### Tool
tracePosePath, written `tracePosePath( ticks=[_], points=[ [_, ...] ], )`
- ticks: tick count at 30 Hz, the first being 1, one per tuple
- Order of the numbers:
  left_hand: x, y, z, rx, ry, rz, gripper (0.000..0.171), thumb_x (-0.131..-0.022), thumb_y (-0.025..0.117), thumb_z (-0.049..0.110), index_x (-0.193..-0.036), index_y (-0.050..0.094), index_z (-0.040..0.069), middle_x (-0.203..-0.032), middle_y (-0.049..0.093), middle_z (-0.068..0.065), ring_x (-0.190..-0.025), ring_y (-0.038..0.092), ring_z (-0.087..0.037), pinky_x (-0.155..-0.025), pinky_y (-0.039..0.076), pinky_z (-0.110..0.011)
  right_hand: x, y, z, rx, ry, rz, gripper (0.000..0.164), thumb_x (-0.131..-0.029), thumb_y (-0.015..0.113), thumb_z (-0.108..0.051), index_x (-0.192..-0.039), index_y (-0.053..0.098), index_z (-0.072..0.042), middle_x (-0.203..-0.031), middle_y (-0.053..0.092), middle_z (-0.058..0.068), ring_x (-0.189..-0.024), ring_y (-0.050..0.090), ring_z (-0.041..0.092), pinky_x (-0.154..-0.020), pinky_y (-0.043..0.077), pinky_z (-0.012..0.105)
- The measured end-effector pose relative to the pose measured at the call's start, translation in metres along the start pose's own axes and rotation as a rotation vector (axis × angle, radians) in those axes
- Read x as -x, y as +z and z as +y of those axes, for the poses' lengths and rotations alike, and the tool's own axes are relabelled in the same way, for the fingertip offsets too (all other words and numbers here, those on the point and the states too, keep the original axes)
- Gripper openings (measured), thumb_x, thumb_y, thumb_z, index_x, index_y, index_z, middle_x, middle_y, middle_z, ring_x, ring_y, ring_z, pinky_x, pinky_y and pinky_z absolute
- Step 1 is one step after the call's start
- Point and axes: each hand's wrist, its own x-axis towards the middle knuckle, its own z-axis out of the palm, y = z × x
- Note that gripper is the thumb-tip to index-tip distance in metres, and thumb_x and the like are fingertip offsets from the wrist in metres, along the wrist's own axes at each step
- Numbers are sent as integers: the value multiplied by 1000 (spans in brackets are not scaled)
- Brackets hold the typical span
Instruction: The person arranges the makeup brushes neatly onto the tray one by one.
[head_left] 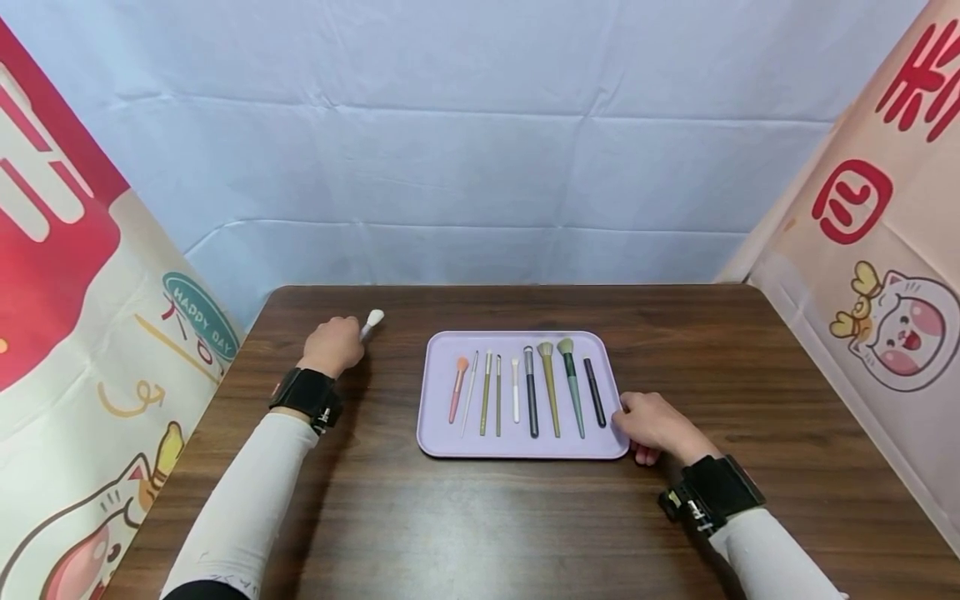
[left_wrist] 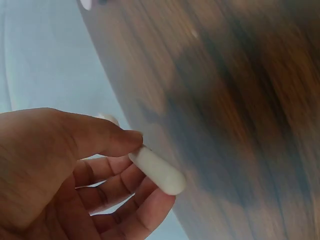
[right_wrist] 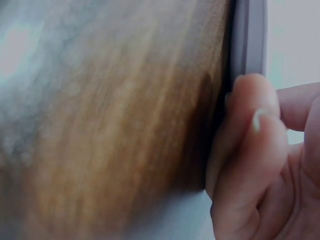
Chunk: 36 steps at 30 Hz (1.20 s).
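My left hand [head_left: 333,346] is raised over the left part of the table and pinches a white makeup brush [head_left: 372,318], its pale bristles pointing away to the upper right. The left wrist view shows the brush's rounded white handle end [left_wrist: 162,174] sticking out between thumb and curled fingers. At the right side of a lilac tray [head_left: 517,450], my right hand [head_left: 656,425] grips the rim near the front corner, thumb on top. Several makeup brushes lie in a row on this tray, among them a pink one [head_left: 457,390] at the left and a black one [head_left: 595,393] at the right.
The tray rests on a dark wooden table [head_left: 480,525]. A pale blue cloth [head_left: 480,167] hangs behind the table's back edge. Printed cloths stand at the left [head_left: 97,333] and right [head_left: 862,275] sides.
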Motion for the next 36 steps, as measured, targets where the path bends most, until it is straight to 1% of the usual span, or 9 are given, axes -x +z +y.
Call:
tracePosePath(
  ticks=[6,10,16,20,24,29,34,36],
  points=[
    [6,-5,13,25,8,-29,16,-98,58,10,-103,62,-4,-85,64,-17,-68,58,-29,-60,46,-41,1,0,0,-2,9,-5,26,-97,49,-12,-114,57,7,-67,60,11,-46,60,18,-43,51,31],
    [9,-6,19,21,7,-34,15,-98,59,12,-100,62,-3,-80,63,-14,-65,56,-27,-58,44,-39,1,1,0,-5,12,-7,25,-96,49,-11,-112,57,6,-66,60,11,-46,60,18,-43,51,31],
    [11,-4,27,14,24,-13,14,-94,61,12,-91,66,-1,-71,64,-10,-60,58,-26,-54,45,-37,1,0,-1,-1,12,-8,25,-96,49,-11,-112,57,6,-66,60,12,-46,60,18,-43,51,31],
    [14,-5,35,23,35,-7,14,-92,61,13,-84,65,2,-68,63,-9,-59,58,-24,-53,45,-36,1,-1,-2,0,8,-11,26,-97,49,-12,-113,57,7,-66,60,12,-46,60,18,-43,51,31],
    [17,-6,43,36,53,2,14,-91,61,12,-82,63,2,-67,62,-8,-58,57,-24,-52,44,-35,0,-1,-1,1,7,-20,29,-98,48,-12,-118,55,9,-67,60,12,-46,60,18,-43,52,31],
    [21,-6,52,45,69,6,12,-91,62,11,-83,63,2,-67,62,-8,-57,58,-23,-52,45,-34,-1,-1,-1,4,14,-28,33,-98,48,-12,-123,53,10,-67,61,12,-46,60,17,-44,52,31],
    [23,-4,61,47,75,0,14,-91,63,12,-79,63,4,-65,61,-7,-57,57,-23,-52,44,-34,0,-1,-1,1,0,-21,31,-98,48,-12,-120,54,9,-67,60,12,-46,60,18,-44,52,31],
    [23,-3,64,45,72,-5,16,-91,63,13,-77,63,5,-65,61,-7,-56,57,-23,-52,44,-34,0,0,0,-1,0,-13,25,-97,48,-11,-112,57,7,-65,60,11,-45,60,17,-43,52,31]
  ],
)
